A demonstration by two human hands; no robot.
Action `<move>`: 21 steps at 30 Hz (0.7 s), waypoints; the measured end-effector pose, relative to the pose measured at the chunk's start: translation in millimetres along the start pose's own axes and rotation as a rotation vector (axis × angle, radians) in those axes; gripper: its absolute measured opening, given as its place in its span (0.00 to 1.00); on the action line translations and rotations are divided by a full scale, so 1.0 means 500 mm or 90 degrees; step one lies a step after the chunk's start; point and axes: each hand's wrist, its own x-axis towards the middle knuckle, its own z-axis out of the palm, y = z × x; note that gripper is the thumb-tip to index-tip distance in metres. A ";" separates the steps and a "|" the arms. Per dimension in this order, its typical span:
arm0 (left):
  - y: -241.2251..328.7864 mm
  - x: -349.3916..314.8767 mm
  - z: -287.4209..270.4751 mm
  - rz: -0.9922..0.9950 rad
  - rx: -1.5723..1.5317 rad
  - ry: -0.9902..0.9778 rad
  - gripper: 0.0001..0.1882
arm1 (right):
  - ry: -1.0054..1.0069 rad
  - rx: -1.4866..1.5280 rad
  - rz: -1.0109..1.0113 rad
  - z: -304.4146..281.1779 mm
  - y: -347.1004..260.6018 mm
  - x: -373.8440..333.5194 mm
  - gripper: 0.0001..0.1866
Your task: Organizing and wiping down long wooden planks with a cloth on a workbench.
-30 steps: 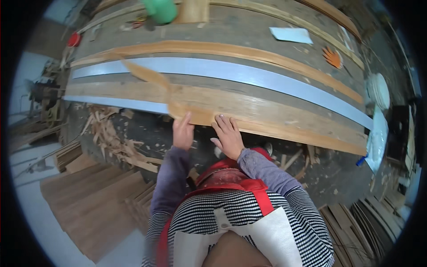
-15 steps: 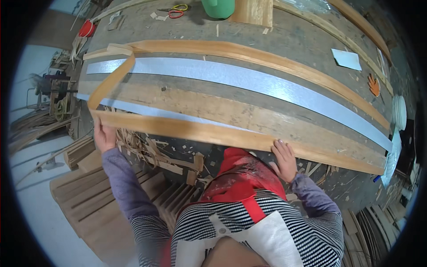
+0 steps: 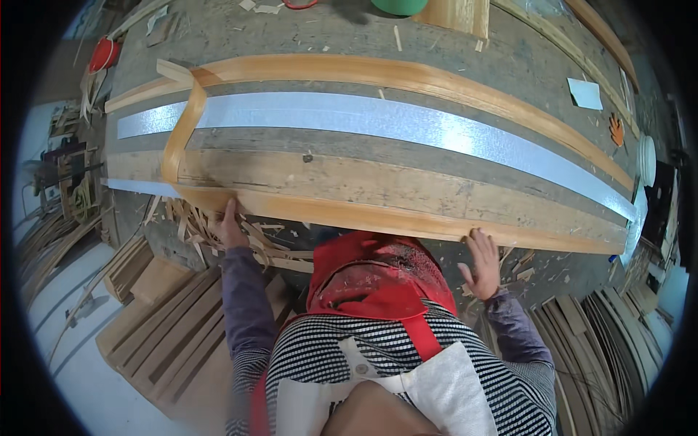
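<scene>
A long, thin wood veneer strip (image 3: 349, 215) runs along the table's front edge, over the near pale strip (image 3: 142, 187). At its left end it bends up and folds back toward the far side. My left hand (image 3: 230, 227) grips its front edge left of my body, a digit on top and the other fingers partly hidden. Farther right, my right hand (image 3: 483, 267) is open, fingers spread, its fingertips touching the strip's front edge. A wide, shiny pale strip (image 3: 349, 120) lies beyond, and past it another length of wood strip (image 3: 407, 76).
Wood shavings (image 3: 190, 221) lie below the front edge at left. Stacked boards (image 3: 167, 349) stand at lower left, more boards (image 3: 603, 334) at lower right. A green container (image 3: 400, 6), a white paper (image 3: 584, 94) and an orange glove-like piece (image 3: 616, 131) rest on the table (image 3: 327, 36).
My left hand has slid right along the strip, away from its folded end. The strip has moved farther onto the front edge. My right hand stays at the edge, and the view has shifted.
</scene>
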 end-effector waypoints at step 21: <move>0.203 0.231 -0.234 -0.396 -0.385 -0.430 0.16 | 0.143 0.054 -0.047 0.324 -0.711 0.368 0.38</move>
